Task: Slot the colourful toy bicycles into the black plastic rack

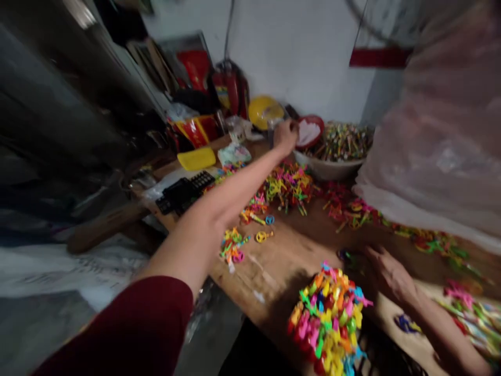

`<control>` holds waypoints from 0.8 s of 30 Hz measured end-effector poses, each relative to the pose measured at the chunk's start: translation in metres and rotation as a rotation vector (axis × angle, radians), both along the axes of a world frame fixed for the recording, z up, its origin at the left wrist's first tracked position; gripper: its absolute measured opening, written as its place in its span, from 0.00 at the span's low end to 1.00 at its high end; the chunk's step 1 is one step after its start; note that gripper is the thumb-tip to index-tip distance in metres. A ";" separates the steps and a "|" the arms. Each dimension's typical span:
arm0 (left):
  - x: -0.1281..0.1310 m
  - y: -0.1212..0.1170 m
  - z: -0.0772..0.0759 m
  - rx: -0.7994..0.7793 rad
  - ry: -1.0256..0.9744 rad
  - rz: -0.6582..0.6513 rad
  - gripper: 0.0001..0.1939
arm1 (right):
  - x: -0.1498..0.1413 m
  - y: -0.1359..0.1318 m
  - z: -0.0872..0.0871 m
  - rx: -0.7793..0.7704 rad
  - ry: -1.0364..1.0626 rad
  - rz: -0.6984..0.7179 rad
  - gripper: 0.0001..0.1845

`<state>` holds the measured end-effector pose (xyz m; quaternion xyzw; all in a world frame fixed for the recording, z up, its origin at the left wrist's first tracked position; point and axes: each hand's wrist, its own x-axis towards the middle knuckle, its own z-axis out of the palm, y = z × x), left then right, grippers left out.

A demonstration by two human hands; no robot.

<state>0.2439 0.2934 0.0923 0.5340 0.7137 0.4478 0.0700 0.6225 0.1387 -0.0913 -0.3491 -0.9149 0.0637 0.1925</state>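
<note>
My left hand [287,137], at the end of an outstretched bare arm, is closed at the near rim of a small red bowl [321,125] holding something white. The bowl is tilted beside a large basin [332,169] full of small mixed-colour pieces. My right hand [391,271] is low over the tabletop, fingers stretched out and blurred, near a small dark piece [344,255]. In front of me is a dense bundle of bright plastic toy pieces [332,318]. Loose colourful plastic pieces [289,185] are heaped along the table, with a yellow wheel-shaped one [263,236] lying apart.
On the wooden table [289,256] are a black calculator-like device [183,193], a yellow tray [196,159] and a crumpled plastic packet [234,153]. A yellow helmet [265,112] and fire extinguishers [230,91] stand by the wall. A big translucent sack [438,136] bulks at the right.
</note>
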 end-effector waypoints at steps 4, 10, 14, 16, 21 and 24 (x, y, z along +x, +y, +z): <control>0.028 -0.069 -0.042 0.050 0.118 -0.317 0.08 | 0.006 -0.015 0.014 -0.159 -0.039 -0.020 0.21; 0.066 -0.199 -0.129 -0.300 0.355 -0.443 0.07 | 0.011 -0.039 0.023 -0.307 -0.032 -0.196 0.15; 0.076 -0.221 -0.167 -0.280 0.509 -0.456 0.07 | 0.018 -0.053 0.023 -0.320 -0.025 -0.252 0.14; 0.077 -0.223 -0.174 -0.257 0.574 -0.434 0.09 | 0.019 -0.061 0.021 -0.312 -0.002 -0.294 0.14; 0.075 -0.228 -0.177 -0.224 0.693 -0.376 0.15 | 0.020 -0.075 0.017 -0.152 -0.048 -0.330 0.16; 0.074 -0.230 -0.177 -0.205 0.739 -0.360 0.14 | 0.024 -0.072 0.020 -0.116 -0.017 -0.328 0.19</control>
